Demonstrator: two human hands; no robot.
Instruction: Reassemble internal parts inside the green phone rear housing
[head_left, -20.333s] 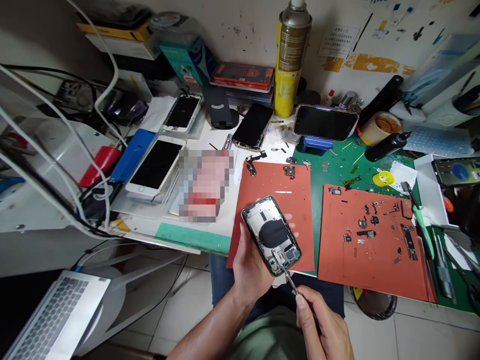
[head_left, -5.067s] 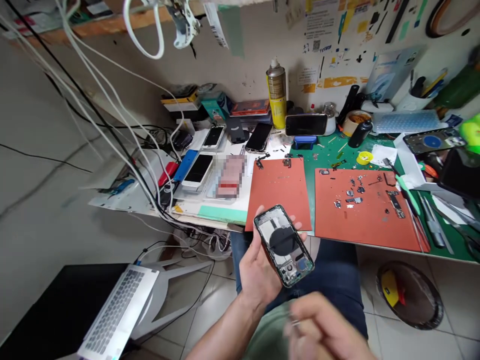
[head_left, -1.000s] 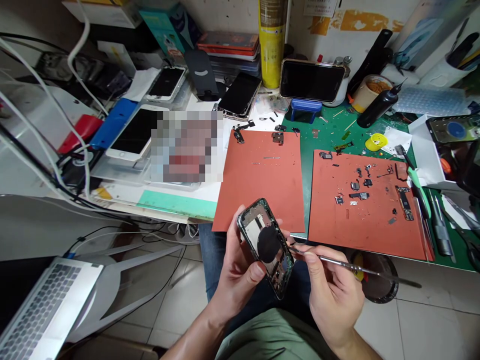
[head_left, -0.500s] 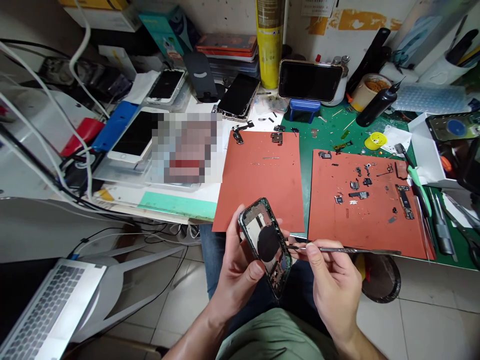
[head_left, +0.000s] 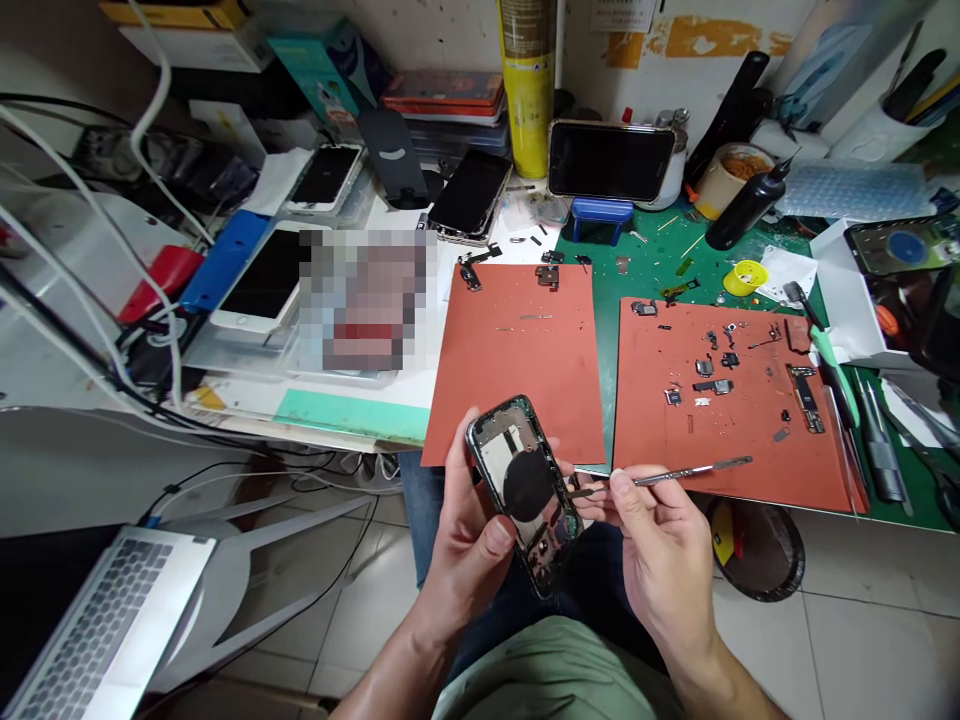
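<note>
My left hand [head_left: 469, 545] is closed around an opened phone housing [head_left: 491, 450], tilted with its inside facing me. A round black pad lies in the middle of the housing, and small parts show at its lower end. My right hand [head_left: 664, 560] pinches a thin metal spudger [head_left: 686, 472]. The spudger's flat dark tip is at the right side edge of the housing; whether it touches the frame I cannot tell. Both hands are above the lap, in front of the bench edge.
Two red mats [head_left: 517, 370] lie on the bench; the right mat [head_left: 739, 460] carries several small phone parts. A phone [head_left: 611, 162] leans on a blue stand [head_left: 600, 215]. Tweezers and a green-handled brush [head_left: 832, 360] lie at right. A laptop [head_left: 112, 620] sits lower left.
The spudger's far end has swung upward, and its tip remains by the housing's right edge. The housing has shifted and turned slightly in my left hand.
</note>
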